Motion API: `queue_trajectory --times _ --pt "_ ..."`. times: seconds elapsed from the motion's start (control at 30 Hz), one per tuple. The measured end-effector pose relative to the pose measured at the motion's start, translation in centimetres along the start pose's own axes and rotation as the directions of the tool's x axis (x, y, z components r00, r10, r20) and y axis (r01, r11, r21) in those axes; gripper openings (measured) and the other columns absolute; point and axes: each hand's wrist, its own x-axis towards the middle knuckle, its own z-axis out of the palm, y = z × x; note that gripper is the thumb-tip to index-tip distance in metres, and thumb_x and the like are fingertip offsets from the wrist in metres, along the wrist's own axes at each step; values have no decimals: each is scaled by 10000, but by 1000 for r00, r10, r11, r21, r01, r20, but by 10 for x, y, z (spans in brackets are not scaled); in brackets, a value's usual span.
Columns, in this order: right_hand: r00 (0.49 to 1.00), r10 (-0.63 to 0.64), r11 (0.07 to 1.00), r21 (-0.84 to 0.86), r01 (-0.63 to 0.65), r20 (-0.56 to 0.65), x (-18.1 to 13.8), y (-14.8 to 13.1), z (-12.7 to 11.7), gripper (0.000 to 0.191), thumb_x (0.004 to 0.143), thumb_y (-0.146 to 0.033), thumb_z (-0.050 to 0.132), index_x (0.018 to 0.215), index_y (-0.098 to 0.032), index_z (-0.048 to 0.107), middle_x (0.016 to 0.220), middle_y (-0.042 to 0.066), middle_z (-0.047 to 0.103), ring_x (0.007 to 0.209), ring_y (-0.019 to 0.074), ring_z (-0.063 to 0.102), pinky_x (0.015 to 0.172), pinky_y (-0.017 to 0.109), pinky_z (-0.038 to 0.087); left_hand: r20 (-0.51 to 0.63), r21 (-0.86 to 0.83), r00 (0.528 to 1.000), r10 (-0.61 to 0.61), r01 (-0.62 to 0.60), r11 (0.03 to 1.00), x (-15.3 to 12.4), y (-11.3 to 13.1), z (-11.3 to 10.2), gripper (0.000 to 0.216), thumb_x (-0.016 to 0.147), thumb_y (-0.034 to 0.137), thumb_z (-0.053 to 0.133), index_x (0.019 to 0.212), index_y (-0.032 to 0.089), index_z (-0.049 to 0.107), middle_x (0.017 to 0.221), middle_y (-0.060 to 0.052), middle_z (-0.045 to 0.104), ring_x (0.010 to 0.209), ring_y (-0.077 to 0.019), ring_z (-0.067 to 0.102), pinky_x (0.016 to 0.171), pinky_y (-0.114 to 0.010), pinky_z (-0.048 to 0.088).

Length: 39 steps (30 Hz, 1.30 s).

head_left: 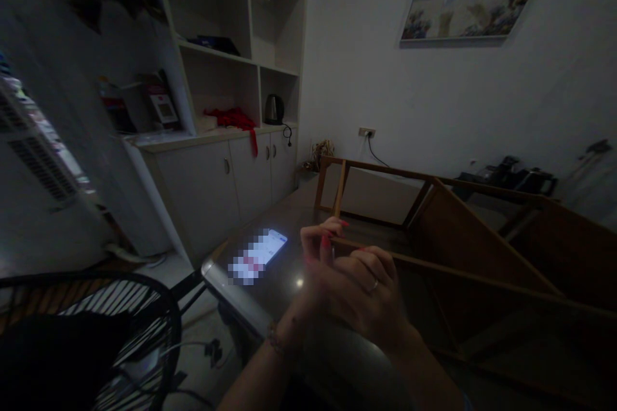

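Observation:
A wooden shelf frame (463,231) lies tilted on a dark glossy table (270,308). One thin rail of it ends right at my hands. My left hand (321,244), with red nails and a bracelet at the wrist, is curled, its fingertips pinched at that rail end. Pressed against it from the right is my right hand (371,292), which wears a ring. Its fingers are bent and closed, and what they hold is hidden. A lit phone (260,253) lies flat on the table just left of my hands.
A black fan guard (120,314) stands at the lower left beside the table edge. White cabinets (216,180) with shelves line the left wall and hold a kettle (274,109) and a red cloth (234,117). Dark devices (511,173) sit by the far wall.

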Motion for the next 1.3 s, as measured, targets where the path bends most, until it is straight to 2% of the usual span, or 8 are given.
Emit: queue_trajectory --times 0.2,0.37,0.5,0.73,0.87,1.03,1.3 --pt "990 -35 991 123 52 -135 2 2 -1 144 981 -149 594 1034 -224 704 808 -30 698 811 131 590 833 281 476 62 -17 998 -16 17 1000 -1 1 -6 59 1037 329 477 1038 279 507 902 21 603 1038 -178 626 959 -403 472" --pt "991 6 987 159 16 -137 2 0 -1 124 987 -160 602 1036 -199 709 790 -23 706 788 134 584 803 280 487 66 -4 998 4 -4 1000 -1 0 -4 76 1049 329 448 1037 279 504 894 23 594 1015 -176 623 951 -402 465" --pt "993 -48 991 120 61 -111 1 1 0 146 979 -165 615 1039 -234 729 825 -20 700 821 130 592 830 269 494 26 11 999 35 -35 999 3 2 1 105 1033 376 482 998 279 502 827 35 579 907 -165 626 908 -393 490" --pt "988 -151 981 121 151 -14 2 10 -6 241 990 -164 603 1196 -241 701 882 -22 711 838 128 609 842 275 519 25 10 1000 -9 8 1000 2 5 0 122 1027 389 492 989 274 503 835 26 578 949 -180 629 956 -421 470" --pt "988 -153 980 127 150 10 7 12 -11 239 1029 -165 531 1171 -250 705 863 -32 708 813 123 604 857 279 514 47 -4 998 -29 29 1000 1 7 -1 104 1031 379 489 1010 279 512 865 21 583 995 -181 626 949 -405 472" --pt "988 -154 982 120 149 35 8 11 -12 252 1028 -148 526 1173 -252 703 884 -27 714 835 121 615 870 278 508 52 -17 998 -21 21 1000 2 8 0 103 1030 380 497 1018 280 516 869 24 589 990 -177 634 946 -397 469" --pt "992 -117 968 227 104 42 11 11 -18 199 1029 -147 520 1144 -165 681 880 4 734 846 117 671 854 250 549 76 -44 997 -4 7 999 1 0 -3 75 1044 333 475 1036 282 530 888 30 601 1008 -162 632 968 -392 460"
